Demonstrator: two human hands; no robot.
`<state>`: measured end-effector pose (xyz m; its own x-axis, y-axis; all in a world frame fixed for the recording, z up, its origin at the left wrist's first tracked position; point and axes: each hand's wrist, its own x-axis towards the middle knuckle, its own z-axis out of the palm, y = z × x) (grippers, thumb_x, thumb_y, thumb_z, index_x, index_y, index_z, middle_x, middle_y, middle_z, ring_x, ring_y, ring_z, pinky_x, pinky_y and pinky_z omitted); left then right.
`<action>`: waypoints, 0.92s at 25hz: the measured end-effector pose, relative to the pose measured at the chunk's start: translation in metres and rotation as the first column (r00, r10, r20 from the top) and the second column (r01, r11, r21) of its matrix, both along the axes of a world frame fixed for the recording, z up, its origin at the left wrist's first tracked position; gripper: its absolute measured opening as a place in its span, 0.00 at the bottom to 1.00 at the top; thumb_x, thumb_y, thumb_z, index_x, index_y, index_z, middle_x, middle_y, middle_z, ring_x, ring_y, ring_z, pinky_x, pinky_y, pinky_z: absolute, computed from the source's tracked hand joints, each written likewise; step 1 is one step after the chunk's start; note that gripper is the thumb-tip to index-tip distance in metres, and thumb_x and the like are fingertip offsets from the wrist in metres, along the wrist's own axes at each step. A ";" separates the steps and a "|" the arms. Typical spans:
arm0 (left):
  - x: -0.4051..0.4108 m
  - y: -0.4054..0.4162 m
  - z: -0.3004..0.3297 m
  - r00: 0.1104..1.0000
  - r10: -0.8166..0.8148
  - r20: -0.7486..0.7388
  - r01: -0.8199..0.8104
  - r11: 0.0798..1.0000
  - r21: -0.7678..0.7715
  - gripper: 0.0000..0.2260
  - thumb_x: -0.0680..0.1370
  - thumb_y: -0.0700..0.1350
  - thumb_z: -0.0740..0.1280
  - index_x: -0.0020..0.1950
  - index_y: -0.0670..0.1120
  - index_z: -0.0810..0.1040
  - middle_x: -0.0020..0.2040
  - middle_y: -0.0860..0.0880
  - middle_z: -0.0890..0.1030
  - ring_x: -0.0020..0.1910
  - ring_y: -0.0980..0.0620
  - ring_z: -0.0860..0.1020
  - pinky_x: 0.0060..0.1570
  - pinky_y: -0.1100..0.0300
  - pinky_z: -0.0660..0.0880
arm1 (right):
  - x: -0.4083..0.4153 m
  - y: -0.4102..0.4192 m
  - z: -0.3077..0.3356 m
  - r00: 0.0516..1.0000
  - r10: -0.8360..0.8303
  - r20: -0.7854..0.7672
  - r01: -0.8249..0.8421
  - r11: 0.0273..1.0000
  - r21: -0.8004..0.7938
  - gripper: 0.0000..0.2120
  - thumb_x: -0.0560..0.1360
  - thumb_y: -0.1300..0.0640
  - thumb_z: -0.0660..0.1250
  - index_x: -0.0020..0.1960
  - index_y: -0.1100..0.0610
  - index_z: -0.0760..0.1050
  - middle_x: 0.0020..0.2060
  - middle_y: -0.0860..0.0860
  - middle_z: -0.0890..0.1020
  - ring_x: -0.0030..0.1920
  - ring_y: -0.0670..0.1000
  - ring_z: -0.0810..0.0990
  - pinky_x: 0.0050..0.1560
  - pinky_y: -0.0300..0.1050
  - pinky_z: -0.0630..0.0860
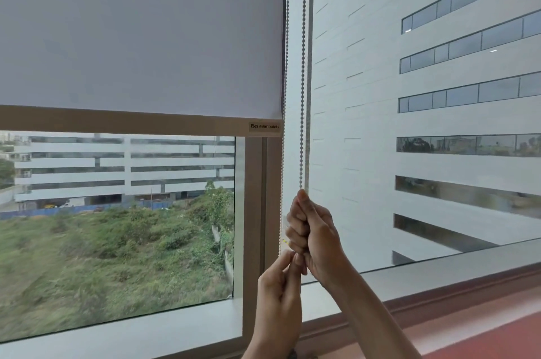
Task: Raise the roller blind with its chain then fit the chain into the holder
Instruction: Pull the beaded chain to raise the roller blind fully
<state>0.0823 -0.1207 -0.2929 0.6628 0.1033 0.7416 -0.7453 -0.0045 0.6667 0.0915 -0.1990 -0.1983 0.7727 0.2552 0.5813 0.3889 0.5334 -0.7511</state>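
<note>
A white roller blind (140, 33) covers the upper part of the left window, and its beige bottom bar (123, 123) hangs partway down. The beaded chain (302, 89) hangs in two strands beside the blind's right edge. My right hand (314, 234) grips the right strand in a fist, thumb up. Just below it, my left hand (278, 291) pinches the chain between thumb and fingers. No chain holder is visible.
A grey window frame post (254, 212) stands just left of the chain. The window sill (439, 270) runs along the bottom, with a reddish ledge (483, 326) in front of it. Buildings and grass show outside.
</note>
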 end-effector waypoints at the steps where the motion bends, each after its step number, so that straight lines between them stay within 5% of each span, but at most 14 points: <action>1: -0.002 0.004 0.001 1.000 -0.030 0.001 0.030 0.999 0.022 0.15 0.80 0.54 0.61 0.36 0.50 0.70 0.28 0.52 0.61 0.28 0.51 0.57 0.28 0.50 0.54 | -0.002 0.001 0.002 1.000 0.007 0.000 -0.007 1.000 0.001 0.18 0.76 0.47 0.59 0.30 0.53 0.62 0.21 0.44 0.60 0.18 0.41 0.54 0.18 0.30 0.52; 4: -0.010 0.019 0.008 0.999 -0.037 0.035 0.029 0.976 0.215 0.15 0.80 0.57 0.61 0.42 0.48 0.74 0.31 0.52 0.72 0.29 0.46 0.66 0.32 0.44 0.63 | -0.004 0.000 0.006 1.000 0.008 0.000 -0.008 1.000 0.008 0.19 0.76 0.47 0.59 0.28 0.52 0.64 0.21 0.44 0.59 0.18 0.41 0.54 0.20 0.31 0.51; 6: -0.015 0.029 0.016 1.000 -0.002 0.008 -0.001 0.945 0.328 0.17 0.78 0.63 0.61 0.52 0.51 0.77 0.42 0.49 0.80 0.37 0.44 0.75 0.41 0.42 0.72 | -0.003 -0.003 0.008 1.000 -0.010 0.016 0.010 1.000 0.014 0.20 0.76 0.47 0.60 0.28 0.52 0.65 0.21 0.45 0.60 0.19 0.43 0.55 0.20 0.33 0.53; 8: -0.017 0.039 0.028 1.000 0.018 -0.015 -0.013 0.954 0.300 0.23 0.76 0.70 0.57 0.57 0.54 0.77 0.50 0.50 0.82 0.48 0.53 0.81 0.50 0.47 0.76 | -0.001 -0.004 0.009 0.999 -0.034 0.041 0.034 0.999 0.003 0.20 0.76 0.47 0.60 0.28 0.53 0.67 0.21 0.46 0.62 0.20 0.44 0.57 0.20 0.34 0.55; 10: -0.015 0.045 0.048 0.996 0.072 0.045 -0.080 0.972 0.219 0.27 0.76 0.71 0.53 0.57 0.53 0.78 0.52 0.50 0.83 0.55 0.52 0.81 0.56 0.49 0.76 | 0.001 -0.005 0.008 0.997 -0.051 0.061 0.052 0.999 -0.013 0.21 0.77 0.47 0.60 0.28 0.54 0.70 0.22 0.47 0.65 0.21 0.45 0.60 0.22 0.35 0.57; 15: -0.006 0.036 0.142 0.978 0.125 0.169 -0.153 0.975 0.161 0.21 0.78 0.66 0.55 0.56 0.54 0.78 0.48 0.53 0.84 0.50 0.58 0.82 0.50 0.58 0.78 | 0.006 0.002 0.009 0.994 -0.037 0.100 0.038 0.999 -0.008 0.20 0.78 0.49 0.60 0.32 0.58 0.78 0.26 0.53 0.77 0.25 0.48 0.73 0.27 0.37 0.69; 19: -0.005 0.016 0.227 0.989 -0.019 0.149 -0.005 0.987 0.161 0.16 0.83 0.55 0.59 0.57 0.45 0.78 0.46 0.48 0.85 0.43 0.56 0.84 0.40 0.66 0.79 | 0.008 0.004 0.011 0.979 -0.014 0.203 0.029 0.997 -0.074 0.21 0.80 0.50 0.58 0.36 0.60 0.81 0.31 0.57 0.82 0.31 0.52 0.78 0.35 0.40 0.73; 23: -0.011 0.005 0.285 0.986 -0.163 0.043 0.165 0.986 -0.038 0.15 0.83 0.49 0.63 0.58 0.37 0.78 0.39 0.46 0.80 0.33 0.52 0.78 0.33 0.63 0.75 | 0.011 0.000 0.017 0.974 -0.064 0.219 0.109 0.974 -0.200 0.24 0.79 0.44 0.56 0.39 0.57 0.83 0.36 0.57 0.85 0.36 0.52 0.83 0.39 0.38 0.74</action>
